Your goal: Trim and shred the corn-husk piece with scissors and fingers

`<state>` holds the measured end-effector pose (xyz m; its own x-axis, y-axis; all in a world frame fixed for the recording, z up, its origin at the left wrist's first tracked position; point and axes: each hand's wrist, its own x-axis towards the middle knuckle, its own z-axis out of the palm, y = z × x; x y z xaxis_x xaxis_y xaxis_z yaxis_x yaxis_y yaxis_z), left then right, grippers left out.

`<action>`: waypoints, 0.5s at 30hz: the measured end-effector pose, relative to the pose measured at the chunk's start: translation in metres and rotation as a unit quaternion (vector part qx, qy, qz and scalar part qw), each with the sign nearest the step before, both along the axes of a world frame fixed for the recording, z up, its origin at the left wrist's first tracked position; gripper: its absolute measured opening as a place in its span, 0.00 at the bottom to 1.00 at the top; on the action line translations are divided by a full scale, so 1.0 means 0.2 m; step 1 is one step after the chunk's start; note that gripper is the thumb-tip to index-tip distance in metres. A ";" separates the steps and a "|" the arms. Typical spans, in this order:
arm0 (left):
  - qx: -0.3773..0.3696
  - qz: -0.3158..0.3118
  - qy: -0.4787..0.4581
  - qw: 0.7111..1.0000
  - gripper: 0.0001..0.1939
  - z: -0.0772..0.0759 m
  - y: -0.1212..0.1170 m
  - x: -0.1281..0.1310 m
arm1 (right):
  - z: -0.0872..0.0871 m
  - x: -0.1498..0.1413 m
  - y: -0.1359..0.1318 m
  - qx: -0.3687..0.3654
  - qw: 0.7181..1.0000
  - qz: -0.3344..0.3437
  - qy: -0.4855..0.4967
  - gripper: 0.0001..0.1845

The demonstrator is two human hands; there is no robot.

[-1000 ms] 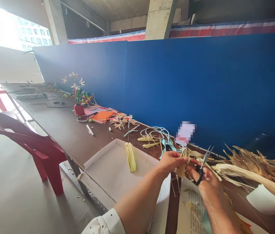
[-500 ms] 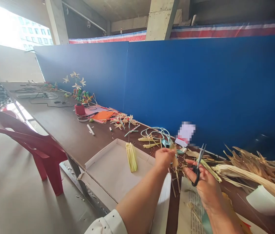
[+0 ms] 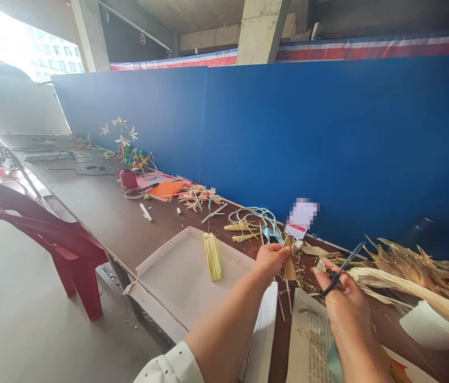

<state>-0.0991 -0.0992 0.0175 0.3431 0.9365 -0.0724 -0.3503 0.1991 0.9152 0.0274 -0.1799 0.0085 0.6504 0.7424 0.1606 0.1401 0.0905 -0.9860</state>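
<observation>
My left hand (image 3: 271, 259) pinches a small tan piece of dried husk (image 3: 288, 260) and holds it up over the brown table (image 3: 100, 207). My right hand (image 3: 344, 306) is closed on black-handled scissors (image 3: 340, 270) whose blades point up and to the right, away from the husk piece. A gap separates the two hands. A pile of dried husks (image 3: 411, 276) lies just right of the scissors. Husk scraps litter the table under both hands.
A shallow white cardboard tray (image 3: 176, 276) holds a yellow folded husk bundle (image 3: 213, 255). Printed paper (image 3: 307, 335) lies under my right hand. Light blue cords (image 3: 260, 218), orange paper (image 3: 166, 189), a red spool (image 3: 129, 179) and husk flowers (image 3: 123, 130) line the blue partition. Red plastic chairs (image 3: 49, 229) stand left.
The scissors have swung from upright to pointing right, away from the husk piece. My left hand drew the piece slightly left and apart from my right hand.
</observation>
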 end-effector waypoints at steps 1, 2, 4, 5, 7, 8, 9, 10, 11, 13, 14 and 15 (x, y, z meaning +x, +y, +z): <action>0.002 -0.007 0.008 1.000 0.15 0.00 0.00 0.00 | 0.01 -0.01 0.00 0.002 1.000 -0.001 0.001 0.31; 0.006 -0.011 0.019 1.000 0.15 0.01 -0.01 0.00 | 0.01 -0.01 0.00 0.002 1.000 -0.001 0.003 0.31; 0.015 -0.024 0.036 0.999 0.15 0.01 -0.02 0.01 | 0.03 -0.03 -0.01 -0.009 1.000 0.016 0.014 0.33; 0.022 -0.033 0.042 0.998 0.15 0.00 -0.03 0.01 | 0.04 -0.04 -0.01 -0.021 0.999 0.038 0.025 0.34; 0.036 -0.051 0.045 0.997 0.16 0.00 -0.04 0.02 | 0.05 -0.06 -0.01 -0.044 0.993 0.094 0.051 0.34; 0.042 -0.061 0.041 0.996 0.17 -0.01 -0.05 0.03 | 0.05 -0.06 -0.01 -0.049 0.989 0.121 0.065 0.33; 0.046 -0.070 0.033 0.996 0.17 -0.01 -0.05 0.03 | 0.05 -0.07 -0.01 -0.050 0.986 0.139 0.078 0.32; 0.050 -0.077 0.026 0.995 0.18 -0.02 -0.05 0.03 | 0.05 -0.07 -0.01 -0.049 0.984 0.148 0.087 0.31; 0.055 -0.083 0.021 0.995 0.19 -0.02 -0.05 0.03 | 0.04 -0.07 -0.01 -0.046 0.984 0.146 0.089 0.30; 0.067 -0.095 0.022 0.993 0.19 -0.03 -0.05 0.03 | 0.02 -0.05 -0.01 -0.044 0.988 0.120 0.082 0.29; 0.071 -0.100 0.031 0.992 0.19 -0.04 -0.05 0.03 | 0.01 -0.04 0.00 -0.042 0.991 0.099 0.076 0.29; 0.073 -0.107 0.044 0.991 0.18 -0.04 -0.04 0.03 | 0.01 -0.03 0.00 -0.037 0.993 0.078 0.074 0.29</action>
